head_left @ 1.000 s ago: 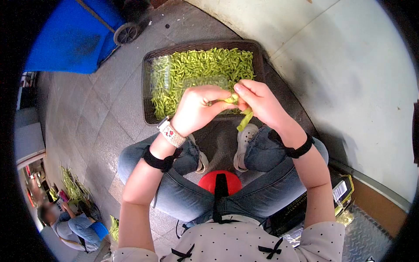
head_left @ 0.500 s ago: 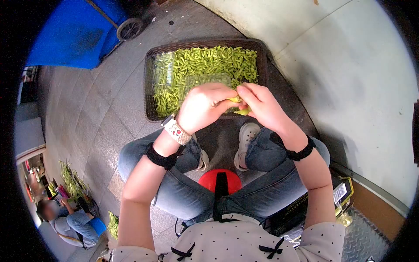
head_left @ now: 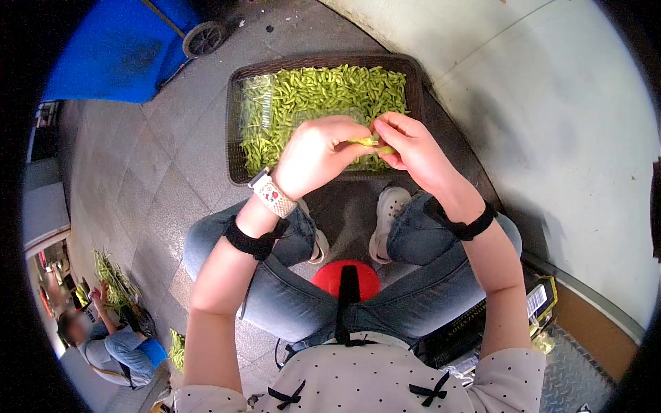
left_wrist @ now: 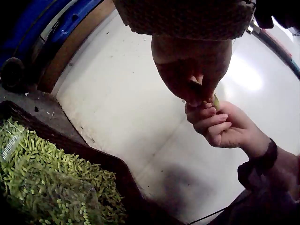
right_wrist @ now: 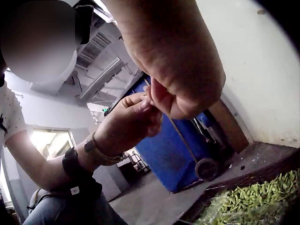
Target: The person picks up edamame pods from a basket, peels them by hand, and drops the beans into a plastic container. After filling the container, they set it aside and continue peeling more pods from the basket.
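Over the near side of a dark woven basket of green soybean pods, both hands meet at the fingertips. My left hand, with a watch at its wrist, pinches a yellow-green soybean pod between thumb and forefinger. Facing it, my right hand has its thumb and curled fingers at the pod's other end, and a green pod piece shows under the thumb. In the left wrist view, a sliver of green pod sticks up between the hands. My right hand's own back and wrist hide the pinch in the right wrist view.
Clear plastic containers lie on the pods in the basket. A pale wall rises on the right. Back left stands a blue cart with a wheel. Another person sits at the far left, near bundled green stalks.
The pod that dangled below the right hand has swung up under its fingers. Both hands sit slightly higher in the head view, still fingertip to fingertip.
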Action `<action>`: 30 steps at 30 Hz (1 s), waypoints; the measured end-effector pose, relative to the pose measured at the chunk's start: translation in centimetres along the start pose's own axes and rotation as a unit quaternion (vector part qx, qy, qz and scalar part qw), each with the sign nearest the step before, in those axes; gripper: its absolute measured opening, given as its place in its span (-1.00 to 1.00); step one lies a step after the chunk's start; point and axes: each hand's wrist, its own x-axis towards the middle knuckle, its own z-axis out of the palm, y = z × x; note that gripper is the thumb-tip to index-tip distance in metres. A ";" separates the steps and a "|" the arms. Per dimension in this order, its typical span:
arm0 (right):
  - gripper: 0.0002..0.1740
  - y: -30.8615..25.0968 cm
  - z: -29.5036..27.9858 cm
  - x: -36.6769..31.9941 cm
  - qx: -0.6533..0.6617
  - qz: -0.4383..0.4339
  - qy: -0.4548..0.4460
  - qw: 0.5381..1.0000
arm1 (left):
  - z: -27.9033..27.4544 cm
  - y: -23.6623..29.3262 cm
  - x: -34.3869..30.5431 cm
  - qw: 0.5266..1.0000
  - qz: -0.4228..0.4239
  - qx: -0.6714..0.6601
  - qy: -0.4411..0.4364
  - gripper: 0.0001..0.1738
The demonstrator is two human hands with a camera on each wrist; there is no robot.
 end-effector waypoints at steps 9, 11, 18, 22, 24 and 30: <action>-0.81 -0.3 0.2 -0.1 -0.073 -0.088 -0.024 0.993 | -0.5 -0.6 0.0 0.985 -0.103 -0.137 -0.011 -0.81; -0.79 -0.6 0.0 -0.2 -0.074 -0.077 -0.044 0.993 | -0.7 -0.3 0.0 0.972 -0.119 -0.202 -0.019 -0.82; -0.79 -0.7 0.0 -0.2 -0.095 -0.067 -0.061 0.991 | -1.0 -0.6 -0.1 0.971 -0.108 -0.206 -0.049 -0.85; -0.80 -0.6 0.3 -0.2 -0.139 -0.065 -0.048 0.987 | -0.8 -0.7 -0.3 0.974 -0.107 -0.191 -0.055 -0.87; -0.80 -0.4 0.2 0.1 -0.148 -0.059 -0.048 0.986 | -0.8 -0.8 -0.3 0.971 -0.118 -0.199 -0.056 -0.87; -0.80 -0.4 0.7 0.3 -0.124 -0.065 -0.003 0.990 | -1.3 -0.8 -0.1 0.945 -0.176 -0.269 -0.064 -0.85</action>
